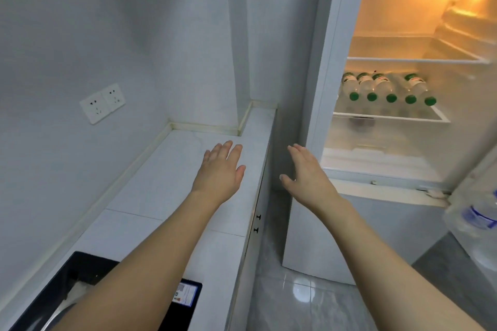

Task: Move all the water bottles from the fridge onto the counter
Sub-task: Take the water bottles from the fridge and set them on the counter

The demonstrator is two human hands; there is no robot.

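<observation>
Several clear water bottles [387, 87] with green caps lie side by side on the middle glass shelf [390, 117] of the open, lit fridge [336, 62] at the right. The white tiled counter [166, 185] runs along the left wall. My left hand [220, 172] hovers flat over the counter's far end, fingers straight and empty. My right hand [306, 169] reaches forward in the gap between counter and fridge, fingers straight, holding nothing, well short of the bottles.
A double wall socket [103, 102] sits above the counter. A black cooktop [107, 290] takes up the counter's near end. The fridge door [476, 212] at the far right holds a clear bottle with a blue label [478, 219]. Grey floor tiles lie below.
</observation>
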